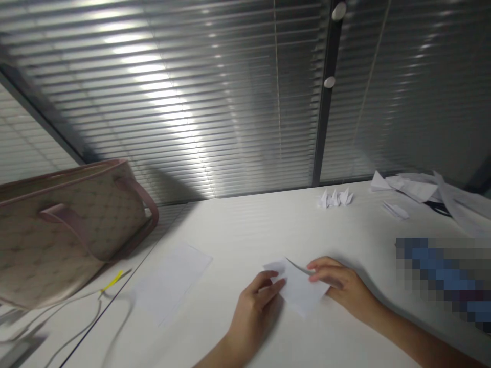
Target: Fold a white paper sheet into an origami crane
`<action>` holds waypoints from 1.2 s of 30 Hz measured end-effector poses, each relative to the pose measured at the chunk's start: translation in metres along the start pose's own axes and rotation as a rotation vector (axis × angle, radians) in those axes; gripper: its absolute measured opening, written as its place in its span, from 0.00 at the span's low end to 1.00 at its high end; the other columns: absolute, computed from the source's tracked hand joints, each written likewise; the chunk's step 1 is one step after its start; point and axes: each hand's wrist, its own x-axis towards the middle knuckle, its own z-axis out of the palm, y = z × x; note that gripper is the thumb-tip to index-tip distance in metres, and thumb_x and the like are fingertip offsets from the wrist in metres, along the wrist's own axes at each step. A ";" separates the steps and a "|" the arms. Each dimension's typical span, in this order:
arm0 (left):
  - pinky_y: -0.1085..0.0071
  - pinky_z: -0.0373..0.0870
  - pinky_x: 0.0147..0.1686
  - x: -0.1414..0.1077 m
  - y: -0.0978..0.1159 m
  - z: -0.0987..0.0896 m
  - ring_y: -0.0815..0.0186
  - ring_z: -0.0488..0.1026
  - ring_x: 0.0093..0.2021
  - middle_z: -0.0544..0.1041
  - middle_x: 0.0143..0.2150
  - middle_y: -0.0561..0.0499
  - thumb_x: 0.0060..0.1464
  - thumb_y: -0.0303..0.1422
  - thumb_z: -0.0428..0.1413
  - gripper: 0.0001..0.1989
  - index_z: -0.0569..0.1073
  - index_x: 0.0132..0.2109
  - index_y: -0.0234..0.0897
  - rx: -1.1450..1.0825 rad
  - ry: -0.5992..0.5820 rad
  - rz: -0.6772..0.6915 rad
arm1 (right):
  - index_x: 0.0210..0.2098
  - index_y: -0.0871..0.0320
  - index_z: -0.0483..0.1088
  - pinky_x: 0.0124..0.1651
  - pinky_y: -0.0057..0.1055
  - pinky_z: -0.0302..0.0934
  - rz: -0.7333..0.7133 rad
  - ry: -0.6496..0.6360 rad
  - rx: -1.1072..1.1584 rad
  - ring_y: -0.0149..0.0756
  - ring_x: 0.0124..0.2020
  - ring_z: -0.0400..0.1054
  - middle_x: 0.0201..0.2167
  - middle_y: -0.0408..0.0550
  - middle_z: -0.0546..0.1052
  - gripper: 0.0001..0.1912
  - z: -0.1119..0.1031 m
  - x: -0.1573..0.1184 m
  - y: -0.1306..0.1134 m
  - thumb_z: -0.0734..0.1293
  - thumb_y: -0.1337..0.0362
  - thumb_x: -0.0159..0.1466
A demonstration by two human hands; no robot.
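A small white sheet of paper lies at a tilt between my two hands over the white table, with a flap or edge raised along its upper side. My left hand has its thumb and fingers closed on the paper's left edge. On the opposite side, my right hand grips the right edge, fingers on top and the thumb partly hidden. Farther back stands a short row of folded white paper cranes. To the left, some flat white sheets rest on the table.
A patterned bag with pink handles stands at the left. Near it runs a grey cable with a yellow tie. Loose paper strips and a folded paper piece lie at the back right. Blinds rise behind the table.
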 end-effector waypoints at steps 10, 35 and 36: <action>0.68 0.69 0.46 0.021 0.015 0.007 0.59 0.72 0.49 0.75 0.49 0.43 0.55 0.37 0.58 0.09 0.76 0.35 0.36 -0.644 0.284 -0.378 | 0.28 0.56 0.77 0.52 0.38 0.63 0.270 0.110 0.352 0.47 0.58 0.62 0.54 0.56 0.69 0.16 0.014 0.011 -0.015 0.71 0.48 0.55; 0.75 0.57 0.24 0.013 0.038 0.023 0.73 0.63 0.21 0.71 0.19 0.53 0.41 0.41 0.68 0.17 0.72 0.23 0.32 -0.926 0.152 -0.743 | 0.53 0.55 0.63 0.30 0.27 0.60 0.441 0.223 0.425 0.31 0.28 0.66 0.27 0.40 0.72 0.24 0.032 0.000 -0.040 0.68 0.55 0.60; 0.76 0.56 0.24 0.013 0.039 0.023 0.73 0.62 0.20 0.70 0.18 0.53 0.40 0.41 0.68 0.18 0.72 0.22 0.32 -0.924 0.143 -0.746 | 0.51 0.56 0.66 0.29 0.27 0.59 0.455 0.223 0.399 0.31 0.27 0.66 0.26 0.41 0.72 0.23 0.031 0.000 -0.039 0.68 0.54 0.59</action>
